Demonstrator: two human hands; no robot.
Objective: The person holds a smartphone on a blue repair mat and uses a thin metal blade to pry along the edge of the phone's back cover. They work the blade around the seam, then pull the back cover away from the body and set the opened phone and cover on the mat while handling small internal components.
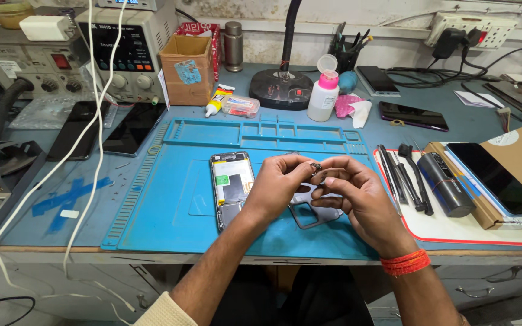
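Observation:
My left hand (276, 187) and my right hand (357, 196) meet above the blue work mat (164, 211), both pinching a small dark part (316, 168) between their fingertips. An opened phone (231, 184) with its insides exposed lies flat on the mat just left of my left hand. A grey frame piece (309, 214) lies on the mat beneath my hands, partly hidden by them. An orange thread band circles my right wrist.
Tools (406, 178) and a dark cylinder (445, 184) lie on a white pad at right, beside a phone on a brown box (502, 178). A white bottle (323, 90), lamp base (282, 87), cardboard box (186, 69) and power supply (125, 51) stand behind. White cables (92, 151) hang at left.

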